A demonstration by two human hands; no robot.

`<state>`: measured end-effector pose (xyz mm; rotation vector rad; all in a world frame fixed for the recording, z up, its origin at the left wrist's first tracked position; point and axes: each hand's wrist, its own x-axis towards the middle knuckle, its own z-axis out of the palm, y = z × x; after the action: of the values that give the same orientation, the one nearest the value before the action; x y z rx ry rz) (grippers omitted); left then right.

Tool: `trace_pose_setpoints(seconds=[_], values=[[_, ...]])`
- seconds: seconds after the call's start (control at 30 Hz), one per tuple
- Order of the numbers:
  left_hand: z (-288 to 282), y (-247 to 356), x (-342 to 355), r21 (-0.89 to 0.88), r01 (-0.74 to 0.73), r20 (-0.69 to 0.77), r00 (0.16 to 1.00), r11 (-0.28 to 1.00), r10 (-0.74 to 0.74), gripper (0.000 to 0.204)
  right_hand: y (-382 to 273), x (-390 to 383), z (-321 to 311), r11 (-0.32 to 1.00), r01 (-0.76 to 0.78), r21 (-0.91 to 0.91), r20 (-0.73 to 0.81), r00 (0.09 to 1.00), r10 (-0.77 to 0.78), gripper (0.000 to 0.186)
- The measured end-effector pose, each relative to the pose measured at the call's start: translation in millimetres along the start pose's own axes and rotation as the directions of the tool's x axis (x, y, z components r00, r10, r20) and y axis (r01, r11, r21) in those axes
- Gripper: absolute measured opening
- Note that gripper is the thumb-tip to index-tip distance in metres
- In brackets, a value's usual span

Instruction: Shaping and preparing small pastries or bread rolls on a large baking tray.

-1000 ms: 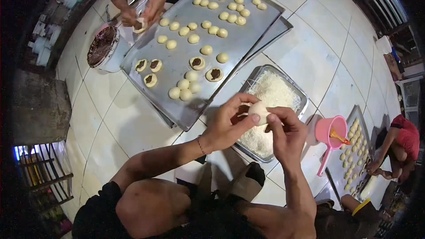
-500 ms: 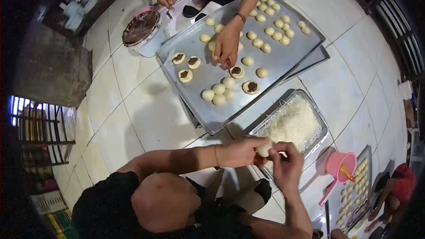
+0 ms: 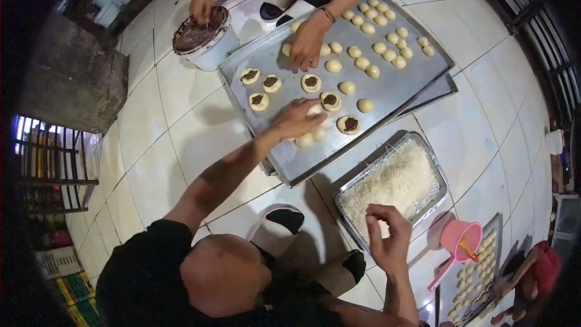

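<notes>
My left hand (image 3: 296,119) reaches over the large metal tray (image 3: 242,121), its fingers around a smooth pale dough ball (image 3: 314,110). This ball is at a cluster of similar balls (image 3: 319,133), partly covered by my hand. My right hand (image 3: 389,237) is raised over the near edge of a smaller tray of pale shredded filling (image 3: 396,172). Its thumb and forefinger curl toward each other; a pale patch shows between them, and I cannot tell if it is held. Flattened dough rounds with dark brown paste (image 3: 330,102) lie beyond my left hand.
Across the tray, a co-worker's hand (image 3: 308,42) touches dough balls; the other dips into a white bucket of brown paste (image 3: 209,54). A pink dipper (image 3: 460,239) with an orange-handled tool stands at right, by another dough-filled tray (image 3: 484,278). A second person (image 3: 541,266) is at far right.
My hands have separated. The left carried a dough ball forward to the cluster; the right stays near the filling. The co-worker's one hand moved into the bucket, the other off a filled round.
</notes>
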<state>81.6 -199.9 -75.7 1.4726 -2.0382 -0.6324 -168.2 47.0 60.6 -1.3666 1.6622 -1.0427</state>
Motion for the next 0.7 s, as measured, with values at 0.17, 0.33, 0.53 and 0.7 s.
trace_pose_setpoints(seconds=[0.17,0.33,0.53,0.7], values=[[-11.9,-17.9,-9.6,-0.005,-0.003,0.009,1.0,1.0,0.003,0.043,52.4,1.3,-27.5,0.984,-0.176,0.006,-0.254,0.952,0.172,0.018],[-15.9,-22.9,-1.7,-0.002,0.083,0.049,0.995,0.997,-0.083,0.043,125.5,-7.0,-14.7,0.916,-0.28,-0.289,-0.318,0.93,0.184,0.02],[3.0,-18.8,8.5,0.014,0.211,0.292,0.934,0.977,-0.205,0.044,142.8,-12.6,-16.4,0.906,-0.33,-0.266,-0.297,0.922,0.248,0.021],[-20.1,-12.5,-14.1,-0.039,0.176,-0.047,0.983,0.984,-0.177,0.045,123.1,-0.4,-12.4,0.89,-0.307,-0.337,-0.185,0.949,0.257,0.022]])
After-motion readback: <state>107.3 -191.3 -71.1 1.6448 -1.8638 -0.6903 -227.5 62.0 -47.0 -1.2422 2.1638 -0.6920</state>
